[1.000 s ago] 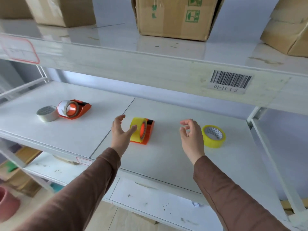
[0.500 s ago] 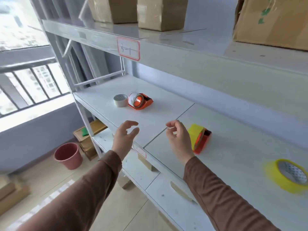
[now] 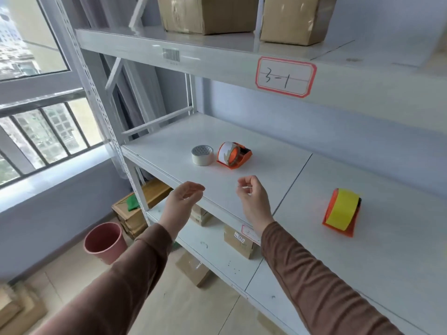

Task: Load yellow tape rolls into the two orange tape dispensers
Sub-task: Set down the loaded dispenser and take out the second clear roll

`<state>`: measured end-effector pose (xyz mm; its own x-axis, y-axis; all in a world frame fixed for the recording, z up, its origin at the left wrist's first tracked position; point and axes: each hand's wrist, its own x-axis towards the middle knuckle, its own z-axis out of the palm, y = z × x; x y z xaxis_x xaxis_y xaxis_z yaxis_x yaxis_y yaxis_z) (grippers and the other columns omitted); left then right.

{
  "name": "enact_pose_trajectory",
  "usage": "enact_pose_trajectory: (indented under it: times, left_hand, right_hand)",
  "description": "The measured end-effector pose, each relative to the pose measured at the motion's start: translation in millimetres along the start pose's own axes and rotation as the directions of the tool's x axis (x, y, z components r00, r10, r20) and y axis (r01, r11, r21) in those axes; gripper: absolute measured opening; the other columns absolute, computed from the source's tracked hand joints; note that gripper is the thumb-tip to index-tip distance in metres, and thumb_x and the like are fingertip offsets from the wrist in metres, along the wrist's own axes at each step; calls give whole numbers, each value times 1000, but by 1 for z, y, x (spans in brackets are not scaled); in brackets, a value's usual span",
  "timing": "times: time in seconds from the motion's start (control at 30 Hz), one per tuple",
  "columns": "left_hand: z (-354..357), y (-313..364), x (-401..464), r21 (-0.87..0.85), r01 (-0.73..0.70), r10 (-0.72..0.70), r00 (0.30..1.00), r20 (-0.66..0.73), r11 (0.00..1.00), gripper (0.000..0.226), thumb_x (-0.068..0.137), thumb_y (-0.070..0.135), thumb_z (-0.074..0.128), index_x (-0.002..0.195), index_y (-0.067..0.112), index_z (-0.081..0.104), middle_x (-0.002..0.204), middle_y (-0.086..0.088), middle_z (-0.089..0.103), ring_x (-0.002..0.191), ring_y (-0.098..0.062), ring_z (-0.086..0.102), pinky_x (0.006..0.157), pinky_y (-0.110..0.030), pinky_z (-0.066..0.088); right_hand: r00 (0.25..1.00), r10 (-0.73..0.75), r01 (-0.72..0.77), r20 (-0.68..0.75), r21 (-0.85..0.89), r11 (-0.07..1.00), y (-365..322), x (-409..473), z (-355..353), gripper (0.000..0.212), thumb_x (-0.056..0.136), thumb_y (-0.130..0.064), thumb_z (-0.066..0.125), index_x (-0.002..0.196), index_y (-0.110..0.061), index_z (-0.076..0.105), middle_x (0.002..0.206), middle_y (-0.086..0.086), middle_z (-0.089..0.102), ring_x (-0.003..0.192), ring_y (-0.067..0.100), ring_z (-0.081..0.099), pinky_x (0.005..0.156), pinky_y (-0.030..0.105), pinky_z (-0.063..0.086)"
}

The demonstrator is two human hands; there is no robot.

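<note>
An orange tape dispenser (image 3: pixel 341 212) with a yellow tape roll in it stands on the white shelf (image 3: pixel 242 180) at the right. A second orange dispenser (image 3: pixel 234 155) farther back holds a pale, whitish roll. A loose whitish tape roll (image 3: pixel 202 155) lies flat just left of it. My left hand (image 3: pixel 182 201) hovers at the shelf's front edge, fingers apart, holding nothing. My right hand (image 3: pixel 252 198) hovers over the shelf with fingers loosely curled and empty. Both hands are short of the far dispenser. The loose yellow roll is out of view.
An upper shelf carries cardboard boxes (image 3: pixel 205 13) and a red-framed label (image 3: pixel 285 76). Below, a lower shelf holds small boxes (image 3: pixel 238 240). A pink bucket (image 3: pixel 105 241) and more boxes stand on the floor at the left, near a window.
The view has swung left, so the yellow-loaded dispenser now sits to the right and the loose yellow roll has left the frame. Both empty hands have moved toward the far dispenser.
</note>
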<state>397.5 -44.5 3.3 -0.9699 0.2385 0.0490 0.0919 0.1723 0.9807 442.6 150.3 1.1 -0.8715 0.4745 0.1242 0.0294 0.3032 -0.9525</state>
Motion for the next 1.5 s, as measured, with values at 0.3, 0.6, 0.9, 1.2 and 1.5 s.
enact_pose_trajectory:
  times: [0.3, 0.6, 0.9, 1.2, 1.5]
  left_hand:
    - [-24, -22, 72, -72, 76, -69, 993, 95, 995, 15, 99, 10, 66, 111, 12, 74, 113, -3, 77, 103, -16, 70, 97, -29, 52]
    - [16, -14, 165, -121, 62, -47, 991, 123, 991, 29, 98, 7, 66, 126, 4, 64, 120, -10, 71, 104, -18, 66, 90, -23, 50]
    - [33, -3, 240, -48, 190, -163, 925, 343, 981, 54, 103, 13, 59, 154, 10, 44, 140, -3, 55, 129, -18, 53, 109, -32, 43]
    - [32, -13, 282, -57, 499, -344, 671, 656, 865, 32, 103, 6, 52, 132, -3, 62, 125, -23, 70, 95, -26, 69, 84, -31, 58]
    - [26, -8, 273, -214, 457, -142, 627, 766, 863, 28, 105, 12, 55, 127, 0, 68, 117, -14, 76, 99, -23, 74, 91, -30, 60]
  right_hand:
    - [986, 118, -114, -115, 35, 993, 3, 33, 44, 16, 91, -15, 59, 106, -13, 59, 96, -9, 61, 87, 15, 59, 85, 39, 52]
    - [975, 192, -189, -112, 43, 981, 16, 105, 46, 36, 93, -15, 56, 129, -16, 61, 120, 2, 67, 100, 15, 61, 100, 40, 50]
    - [929, 349, -300, -124, 303, 904, 7, 156, 72, 40, 96, -10, 56, 136, -13, 56, 125, 5, 64, 108, 18, 62, 80, 23, 51]
    - [856, 436, -323, -278, 371, 871, -5, 158, 111, 19, 92, -5, 57, 105, -10, 69, 89, 2, 67, 75, 14, 61, 64, 20, 49]
    - [785, 288, -191, -548, 227, 955, -7, 143, 120, 9, 89, -12, 67, 88, -18, 60, 82, -1, 65, 76, 16, 60, 75, 34, 50]
